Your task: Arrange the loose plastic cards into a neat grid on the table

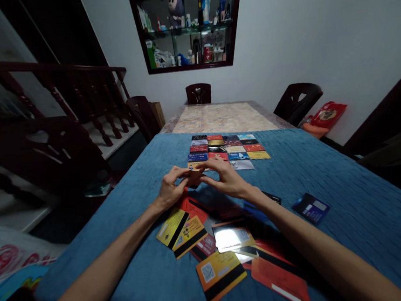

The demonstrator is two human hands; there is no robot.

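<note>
Both hands meet over the blue cloth around a small card [195,179], mostly hidden by the fingers. My left hand [171,186] pinches its left side, thumb and fingers closed. From the right, my right hand [226,178] grips the same card with its fingertips. Just beyond lie overlapping cards in neat columns, among them a blue card [238,156] and a yellow card [259,155]. Nearer my body spreads a loose pile, with a yellow card [172,228], an orange card with a QR code [221,275] and a red card [280,277].
A dark blue card [311,208] lies apart on the right of the cloth [125,251]. The table's far end shows a patterned top [218,116]. Dark wooden chairs [298,102] stand around it. A stair railing [49,74] is on the left, a display niche [193,67] on the wall.
</note>
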